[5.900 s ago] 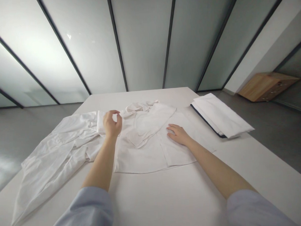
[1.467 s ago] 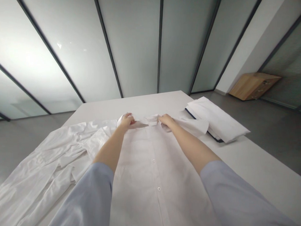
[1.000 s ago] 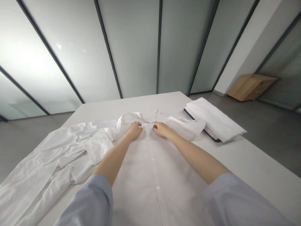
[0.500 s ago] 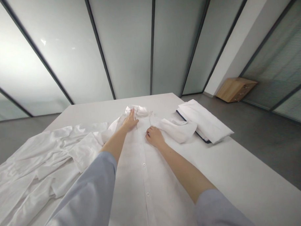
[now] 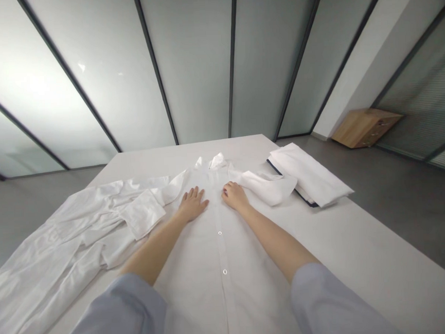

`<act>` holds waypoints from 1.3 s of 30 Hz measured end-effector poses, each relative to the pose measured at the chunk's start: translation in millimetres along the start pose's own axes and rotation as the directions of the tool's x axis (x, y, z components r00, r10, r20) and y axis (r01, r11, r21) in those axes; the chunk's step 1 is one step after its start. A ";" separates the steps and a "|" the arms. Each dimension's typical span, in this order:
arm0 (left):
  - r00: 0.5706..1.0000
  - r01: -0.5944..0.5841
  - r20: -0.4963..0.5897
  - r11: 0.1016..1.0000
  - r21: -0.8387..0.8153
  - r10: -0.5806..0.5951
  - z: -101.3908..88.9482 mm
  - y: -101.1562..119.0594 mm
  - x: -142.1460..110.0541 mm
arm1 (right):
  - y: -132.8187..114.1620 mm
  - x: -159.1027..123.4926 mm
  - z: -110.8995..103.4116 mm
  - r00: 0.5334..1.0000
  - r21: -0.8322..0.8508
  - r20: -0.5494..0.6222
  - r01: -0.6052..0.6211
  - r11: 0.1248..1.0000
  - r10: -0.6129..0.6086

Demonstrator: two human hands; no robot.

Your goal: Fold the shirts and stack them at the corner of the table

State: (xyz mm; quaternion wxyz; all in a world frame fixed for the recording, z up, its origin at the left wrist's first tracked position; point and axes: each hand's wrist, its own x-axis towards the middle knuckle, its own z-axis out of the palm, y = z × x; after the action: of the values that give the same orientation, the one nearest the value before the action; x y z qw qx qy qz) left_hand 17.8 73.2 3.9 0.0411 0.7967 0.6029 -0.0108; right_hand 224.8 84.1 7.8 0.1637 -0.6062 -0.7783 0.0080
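A white button-up shirt [image 5: 197, 285] lies front up on the table, its collar [image 5: 218, 161] at the far end and its buttoned front strip running toward me. My left hand [image 5: 193, 205] rests flat on the upper left of the chest, fingers spread. Just right of the front strip, my right hand [image 5: 234, 195] sits on the cloth with its fingers curled in; whether they pinch any fabric is hidden. The right sleeve [image 5: 269, 187] is bent beside that hand. On the left, a folded-over sleeve cuff [image 5: 143, 213] lies near my left forearm.
More rumpled white cloth [image 5: 65, 250] covers the table's left side. A folded white garment [image 5: 310, 176] lies on a dark flat item [image 5: 307, 198] at the right edge. Beyond the table [image 5: 356, 245] stand frosted glass panels [image 5: 200, 65] and a wooden cabinet [image 5: 362, 128].
My left hand has come back from beside the collar to the chest and now lies flat. The collar stands more in view. My right hand stays about where it was on the shirt.
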 end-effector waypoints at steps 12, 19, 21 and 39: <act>0.978 0.210 -0.013 0.977 0.034 -0.209 -1.6 8.7 -28.9 | -2.6 -20.7 -12.1 0.989 -0.098 0.146 0.016 0.995 -0.002; 0.985 0.171 -0.022 0.985 -0.017 -0.172 -2.0 -2.1 -10.2 | 11.9 -32.5 -3.6 0.948 -0.123 0.244 -0.178 0.976 0.204; 0.983 0.180 -0.035 0.983 -0.033 -0.182 -0.7 -7.8 -8.4 | 18.1 -26.8 -3.0 0.949 -0.115 0.247 -0.174 0.978 0.197; 0.927 0.355 -0.139 0.934 0.023 -0.349 -7.1 -42.4 -19.6 | 56.1 -13.9 -2.7 0.967 -0.091 0.205 -0.133 0.987 0.149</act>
State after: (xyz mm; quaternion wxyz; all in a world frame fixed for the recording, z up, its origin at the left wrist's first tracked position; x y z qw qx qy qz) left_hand -28.6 66.4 10.1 -0.0208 0.6752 0.7371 0.0208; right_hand 281.3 85.4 -4.9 0.0555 -0.6616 -0.7458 0.0542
